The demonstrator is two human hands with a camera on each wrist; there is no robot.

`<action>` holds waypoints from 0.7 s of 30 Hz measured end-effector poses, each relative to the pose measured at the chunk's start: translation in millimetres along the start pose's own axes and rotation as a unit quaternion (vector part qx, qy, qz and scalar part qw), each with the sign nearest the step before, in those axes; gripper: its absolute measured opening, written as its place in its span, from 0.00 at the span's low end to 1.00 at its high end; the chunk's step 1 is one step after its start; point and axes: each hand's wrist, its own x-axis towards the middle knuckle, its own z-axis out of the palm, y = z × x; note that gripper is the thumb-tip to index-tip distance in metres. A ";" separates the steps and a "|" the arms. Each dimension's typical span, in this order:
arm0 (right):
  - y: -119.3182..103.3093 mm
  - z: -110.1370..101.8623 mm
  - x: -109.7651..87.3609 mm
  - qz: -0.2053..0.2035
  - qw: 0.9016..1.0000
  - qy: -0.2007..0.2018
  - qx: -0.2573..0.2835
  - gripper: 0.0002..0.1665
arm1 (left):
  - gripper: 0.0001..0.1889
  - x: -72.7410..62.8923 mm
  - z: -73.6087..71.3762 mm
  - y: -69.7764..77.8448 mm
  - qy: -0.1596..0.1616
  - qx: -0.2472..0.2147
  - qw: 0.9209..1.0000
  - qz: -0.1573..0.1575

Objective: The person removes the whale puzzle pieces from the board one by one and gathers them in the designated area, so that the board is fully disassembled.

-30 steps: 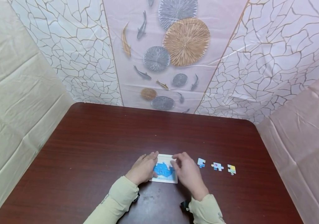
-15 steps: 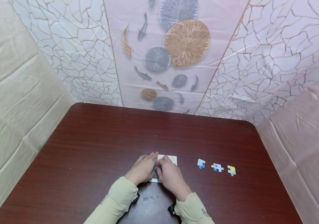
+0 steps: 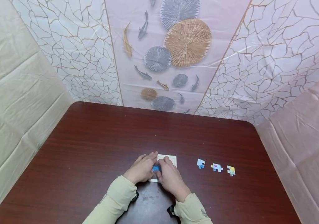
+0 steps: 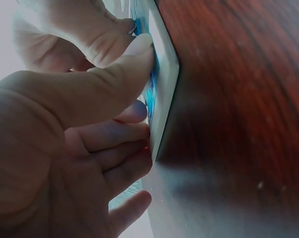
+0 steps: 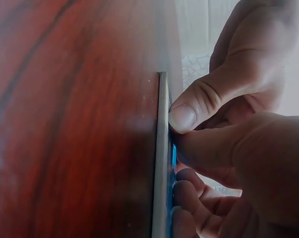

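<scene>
Your left hand [image 3: 141, 169] and right hand [image 3: 170, 177] are sitting close together at the puzzle board [image 3: 172, 158]

The puzzle board is lying flat on the shiny brown table [image 3: 106, 140], right in front of you. Your left hand is covering its left side. Those fingers are lying mostly straight and touching the left edge, and your left thumb is resting on top, close to the front edge. Your right hand is leaning over the board from the other side — its thumb and fingers are bending down at the blue picture [image 3: 156, 168]. The space between them is looking narrow, but your hands are hiding that spot, so I cannot tell if you are pinching a piece. Your two thumbs are pointing in close beside each other. The board's pale far right corner is peeking out past your right hand.

Three loose pieces are lying in a row on the table to the right, well apart from the board. The light blue piece [image 3: 200, 163] is lying nearest, the pink and blue piece [image 3: 217, 167] is sitting in the middle, and the yellow piece [image 3: 231, 170] is lying last.

You are wearing pale sleeves [image 3: 111, 199] — something black [image 3: 171, 210] is poking out at each cuff.
</scene>
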 end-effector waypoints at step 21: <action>0.3 1.2 2.1 0.013 1.000 -0.004 0.009 0.20 | 0.34 1.1 -0.2 -3.3 -0.009 -0.022 1.000 -0.003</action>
